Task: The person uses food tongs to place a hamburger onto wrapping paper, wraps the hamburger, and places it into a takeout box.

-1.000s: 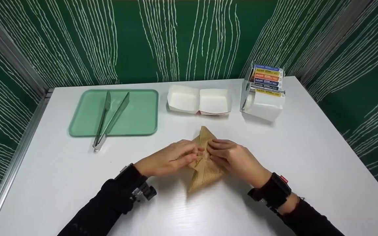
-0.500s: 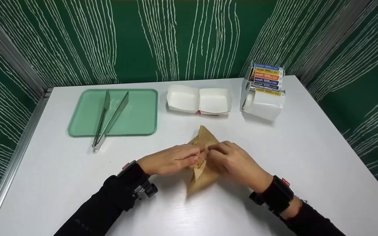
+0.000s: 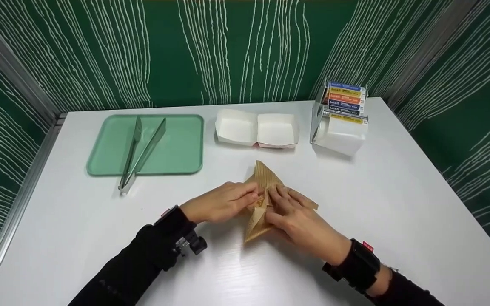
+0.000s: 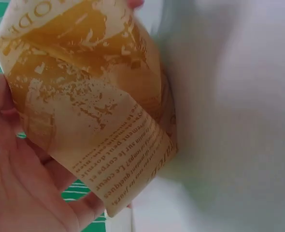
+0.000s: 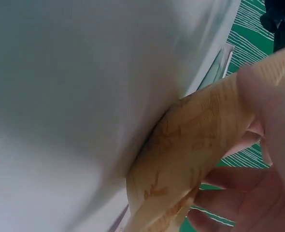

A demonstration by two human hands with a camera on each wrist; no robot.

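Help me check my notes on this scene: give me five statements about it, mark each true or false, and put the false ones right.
1. The left hand and the right hand are both on the brown paper wrapper. True.
2. The metal tongs lie wholly within the green tray. False: their joined end reaches past its near edge.
3. The white box stands open. True.
4. The coloured label strips are between the green tray and the white box. False: in the head view they are to the right of the white box.
5. The brown paper wrapper bears printed writing. True.
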